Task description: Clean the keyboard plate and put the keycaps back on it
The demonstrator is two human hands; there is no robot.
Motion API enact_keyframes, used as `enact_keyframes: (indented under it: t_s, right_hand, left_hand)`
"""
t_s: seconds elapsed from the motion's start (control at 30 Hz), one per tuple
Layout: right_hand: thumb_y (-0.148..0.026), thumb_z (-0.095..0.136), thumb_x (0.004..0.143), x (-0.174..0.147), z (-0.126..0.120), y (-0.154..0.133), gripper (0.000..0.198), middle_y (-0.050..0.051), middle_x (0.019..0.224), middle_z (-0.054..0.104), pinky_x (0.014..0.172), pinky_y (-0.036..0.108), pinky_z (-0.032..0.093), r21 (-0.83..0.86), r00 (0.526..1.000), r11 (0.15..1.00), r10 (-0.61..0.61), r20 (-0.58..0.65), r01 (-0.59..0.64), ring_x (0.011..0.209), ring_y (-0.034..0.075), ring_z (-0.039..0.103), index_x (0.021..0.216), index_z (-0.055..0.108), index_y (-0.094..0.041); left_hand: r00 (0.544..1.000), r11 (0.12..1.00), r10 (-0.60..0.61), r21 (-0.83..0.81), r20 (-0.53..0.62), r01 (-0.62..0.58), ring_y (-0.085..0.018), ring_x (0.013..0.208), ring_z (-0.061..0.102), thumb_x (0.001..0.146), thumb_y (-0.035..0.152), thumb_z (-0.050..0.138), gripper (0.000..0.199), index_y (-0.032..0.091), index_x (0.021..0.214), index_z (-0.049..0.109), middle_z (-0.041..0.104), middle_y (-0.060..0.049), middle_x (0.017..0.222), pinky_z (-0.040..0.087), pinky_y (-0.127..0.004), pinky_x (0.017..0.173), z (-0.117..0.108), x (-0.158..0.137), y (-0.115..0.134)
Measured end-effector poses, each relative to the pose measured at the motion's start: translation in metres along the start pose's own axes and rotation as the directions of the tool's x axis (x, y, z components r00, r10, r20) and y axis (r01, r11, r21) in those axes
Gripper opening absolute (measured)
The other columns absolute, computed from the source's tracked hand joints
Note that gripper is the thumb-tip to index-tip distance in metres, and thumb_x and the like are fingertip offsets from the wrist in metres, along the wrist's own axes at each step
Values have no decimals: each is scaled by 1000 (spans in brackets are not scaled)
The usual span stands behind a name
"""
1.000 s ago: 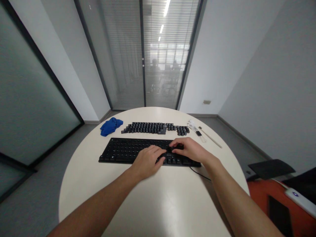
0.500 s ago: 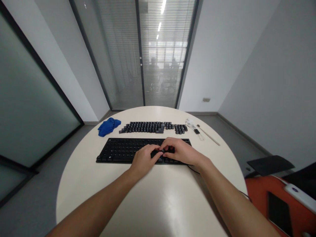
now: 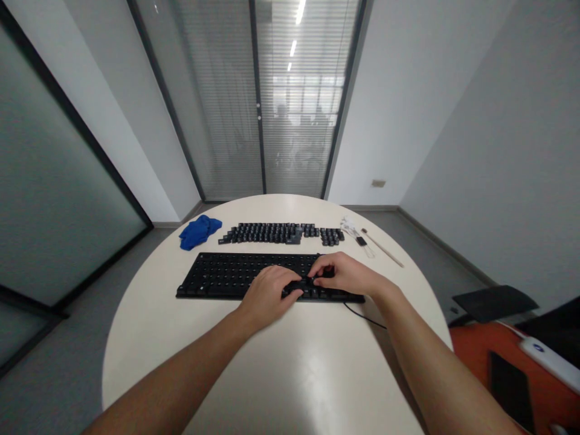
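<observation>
- Black rectangular plastic keyboard (image 3: 226, 275) lies across the middle of the round cream tabletop (image 3: 272, 374), small pale marks in rows on its face.
- Left hand (image 3: 267, 297) rests on it, thumb parted from curved fingers; right hand (image 3: 344, 275), fingertips bunched, touches its right part. Whether either grips anything, I cannot tell.
- Loose black keycaps (image 3: 267, 233) sit in rows towards the far edge.
- Crumpled blue cloth (image 3: 199, 232) lies by the far-left edge; thin beige stick (image 3: 385, 249) near the right edge.

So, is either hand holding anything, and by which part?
That can't be told: the left hand and right hand curl over the black keyboard, and anything pinched is too small to identify.
</observation>
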State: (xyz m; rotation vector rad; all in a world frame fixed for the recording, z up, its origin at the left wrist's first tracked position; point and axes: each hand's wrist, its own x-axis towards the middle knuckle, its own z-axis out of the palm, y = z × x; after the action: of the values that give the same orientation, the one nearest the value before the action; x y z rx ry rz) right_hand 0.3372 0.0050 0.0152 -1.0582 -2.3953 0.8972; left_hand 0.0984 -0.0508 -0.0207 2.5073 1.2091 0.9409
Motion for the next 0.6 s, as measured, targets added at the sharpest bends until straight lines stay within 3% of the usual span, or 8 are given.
enact_keyframes:
  t_s: [0.6]
  right_hand:
    - [-27, 69, 80, -2, -3, 0, 13, 2, 93, 79, 81, 29, 53, 20, 998, 1000, -2, 63, 0, 86, 20, 72, 85, 81, -23]
  left_hand:
    - [995, 995, 84, 45, 62, -87, -23, 107, 62, 93, 26, 65, 18, 20, 109, 68, 71, -5, 112, 42, -44, 104, -2, -3, -4]
